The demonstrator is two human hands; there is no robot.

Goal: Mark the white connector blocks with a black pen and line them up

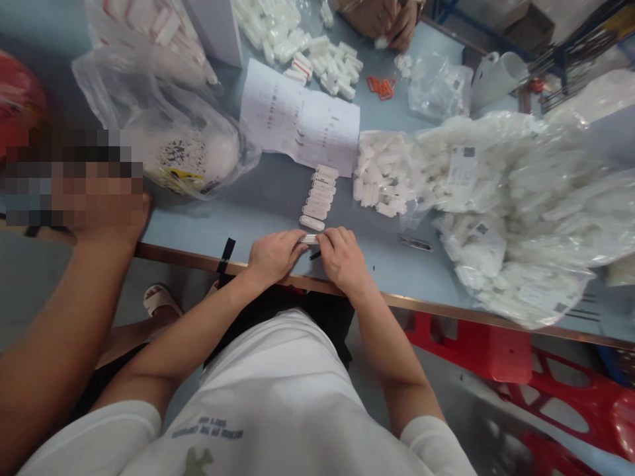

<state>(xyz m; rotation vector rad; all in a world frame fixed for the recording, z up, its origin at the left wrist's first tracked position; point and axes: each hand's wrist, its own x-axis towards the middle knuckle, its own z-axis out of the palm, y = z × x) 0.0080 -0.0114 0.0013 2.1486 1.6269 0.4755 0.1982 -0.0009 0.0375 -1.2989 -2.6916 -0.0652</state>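
Two bare hands pinch one small white plastic tag [308, 239]: left hand [272, 256], right hand [342, 260], fingers curled closed on its ends. Tag held between fingertips, long axis crosswise, about equally near both hands. Row of white rectangular plastic tags [320, 193] just ahead of fingers, long axis running away from body, leaning slightly right. Short black stick [314, 255] just below right fingers. Clear plastic bag of white parts [516, 198] well right, on pale blue table [198, 225].

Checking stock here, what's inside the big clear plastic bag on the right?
The big clear plastic bag holds many small white pieces; those deeper in are covered by creased plastic and other pieces.
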